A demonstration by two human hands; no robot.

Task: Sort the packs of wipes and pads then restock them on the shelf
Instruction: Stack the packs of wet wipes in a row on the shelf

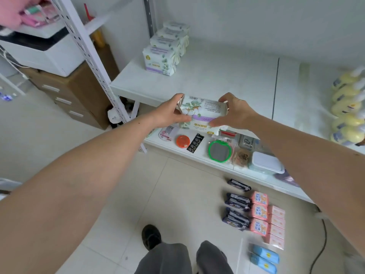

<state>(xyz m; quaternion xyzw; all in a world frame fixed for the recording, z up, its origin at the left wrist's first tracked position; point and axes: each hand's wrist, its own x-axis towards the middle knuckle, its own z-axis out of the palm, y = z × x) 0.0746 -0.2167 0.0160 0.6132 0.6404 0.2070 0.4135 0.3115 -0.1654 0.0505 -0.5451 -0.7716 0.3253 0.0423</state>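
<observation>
Item in hand: 1 white pad pack [201, 113] with purple band and leaf print, at frame centre, gripped at its ends by left hand [171, 112] and right hand [232, 113], held in the air at the front edge of the white shelf [217, 80]. On that shelf, upper centre: a row of 4 matching packs [165, 50], well apart from the held one. On the floor [177, 194], lower right: dark packs [238, 209], pink packs [259, 213] and 2 blue packs [264, 258], grouped in columns.
</observation>
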